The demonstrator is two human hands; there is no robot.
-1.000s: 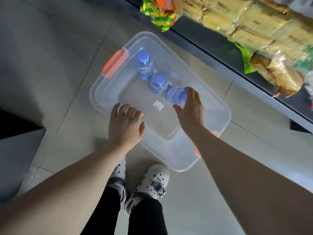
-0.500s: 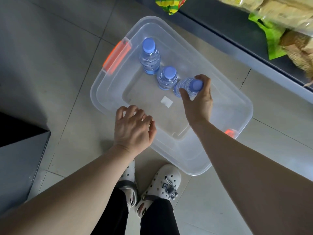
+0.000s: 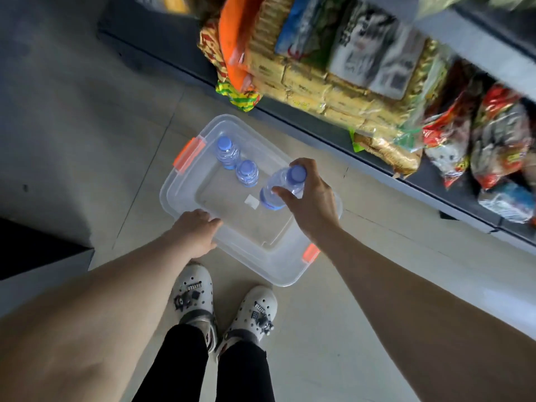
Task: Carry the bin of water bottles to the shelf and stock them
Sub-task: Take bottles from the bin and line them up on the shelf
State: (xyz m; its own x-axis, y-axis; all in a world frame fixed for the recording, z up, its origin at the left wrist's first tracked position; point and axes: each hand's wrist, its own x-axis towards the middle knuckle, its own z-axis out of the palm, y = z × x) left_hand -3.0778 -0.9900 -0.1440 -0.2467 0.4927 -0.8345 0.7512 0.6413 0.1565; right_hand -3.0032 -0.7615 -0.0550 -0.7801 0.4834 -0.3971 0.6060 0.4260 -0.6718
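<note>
A clear plastic bin (image 3: pixel 285 274) with orange latches sits on the tiled floor in front of my feet. Two water bottles with blue caps stand inside it, one (image 3: pixel 226 152) at the far left end and another (image 3: pixel 247 172) beside it. My right hand (image 3: pixel 311 204) grips a third water bottle (image 3: pixel 274 190) near its blue cap, lifted and tilted above the bin. My left hand (image 3: pixel 195 233) rests on the bin's near rim, fingers relaxed.
A low dark shelf (image 3: pixel 319 123) runs along the far right, packed with snack bags (image 3: pixel 333 82) and noodle packs that overhang its edge. A dark cabinet corner (image 3: pixel 37 250) stands at the left. My white clogs (image 3: pixel 226 311) stand just behind the bin.
My right hand has lifted the third bottle up out of the bin. The view has tilted up, bringing more of the shelf into sight. My left hand stays at the rim.
</note>
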